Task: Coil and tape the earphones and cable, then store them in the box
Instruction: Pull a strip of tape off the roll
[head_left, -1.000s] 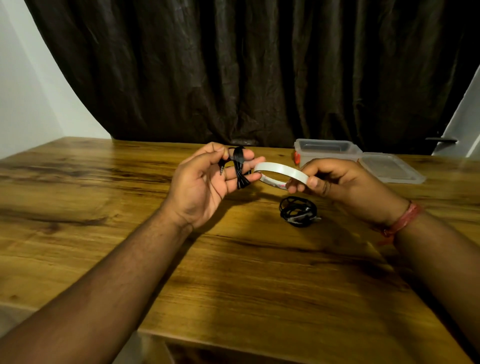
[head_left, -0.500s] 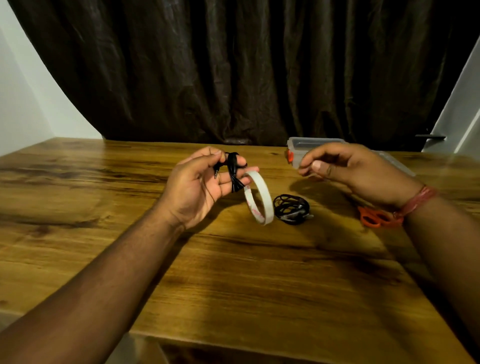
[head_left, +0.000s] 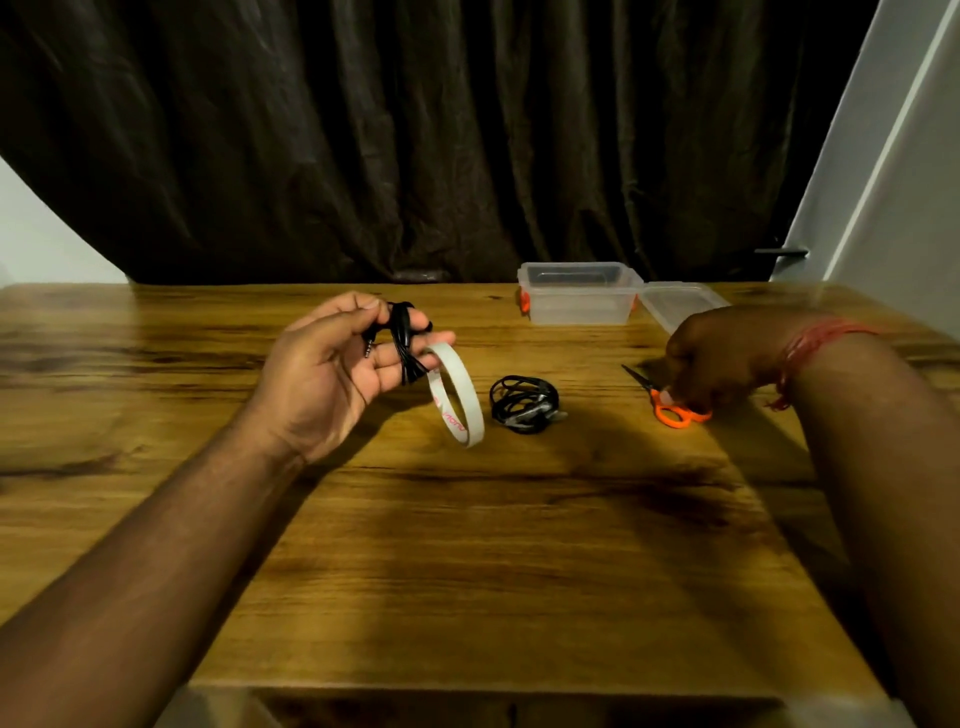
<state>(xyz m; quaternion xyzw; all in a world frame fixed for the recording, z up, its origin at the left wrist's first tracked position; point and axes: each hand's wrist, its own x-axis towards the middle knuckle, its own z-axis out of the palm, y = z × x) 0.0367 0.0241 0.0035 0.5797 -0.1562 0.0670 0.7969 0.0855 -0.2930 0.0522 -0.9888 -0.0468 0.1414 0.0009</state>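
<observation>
My left hand (head_left: 332, 371) is raised above the table and holds a coiled black cable (head_left: 402, 340) with a jack plug between thumb and fingers. A white tape roll (head_left: 457, 397) hangs from that bundle by its stuck end. A second black coil, the earphones (head_left: 524, 404), lies on the wooden table (head_left: 467, 545) just right of the roll. My right hand (head_left: 711, 358) is down on the orange-handled scissors (head_left: 670, 408) at the right, its fingers curled over the handles. The clear box (head_left: 579, 293) stands open at the back.
The box's clear lid (head_left: 680, 301) lies flat beside it on the right. A dark curtain hangs behind the table. A pale door with a dark handle (head_left: 782, 253) stands at the far right. The table's near edge runs along the bottom.
My right hand let go of the tape roll and moved right and down onto the scissors. The roll swung down and now hangs from the cable bundle in my left hand.
</observation>
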